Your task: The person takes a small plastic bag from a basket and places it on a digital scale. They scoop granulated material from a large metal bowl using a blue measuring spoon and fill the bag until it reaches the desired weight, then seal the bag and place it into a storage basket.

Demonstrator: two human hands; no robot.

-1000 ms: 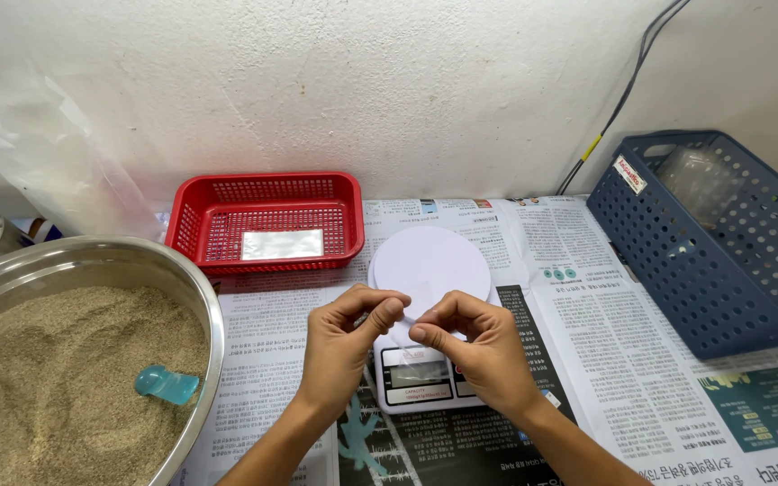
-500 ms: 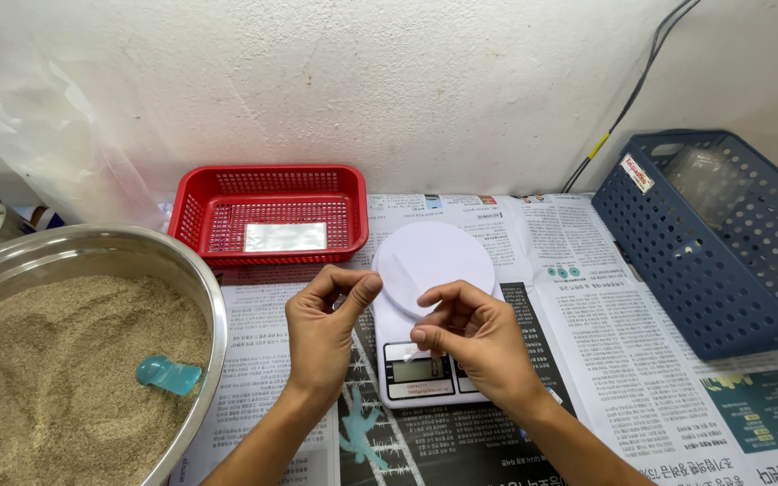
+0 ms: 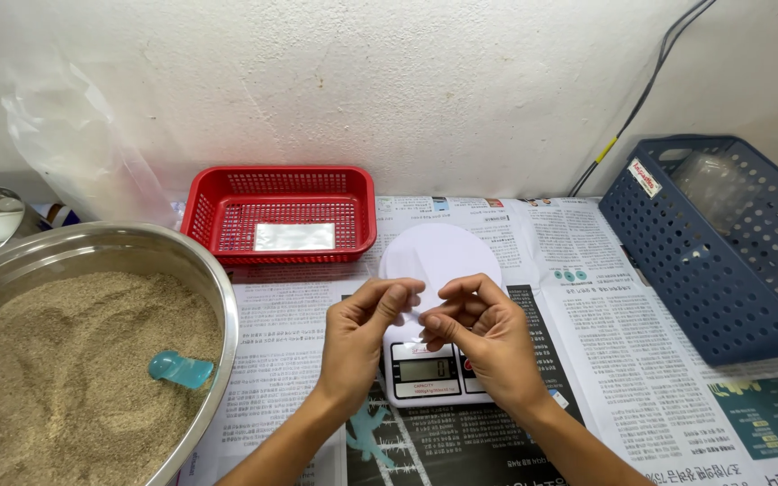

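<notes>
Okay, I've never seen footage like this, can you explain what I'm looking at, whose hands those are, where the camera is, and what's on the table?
There is no machine here: a person wears a camera on the head, looking down at their own bare hands. The left hand and right hand meet fingertip to fingertip above a white kitchen scale, pinching something small and pale that is hard to make out. The table is covered with newspaper. At left is a big metal bowl of brown grain with a blue scoop in it. Behind stands a red basket, and at right a dark blue basket.
</notes>
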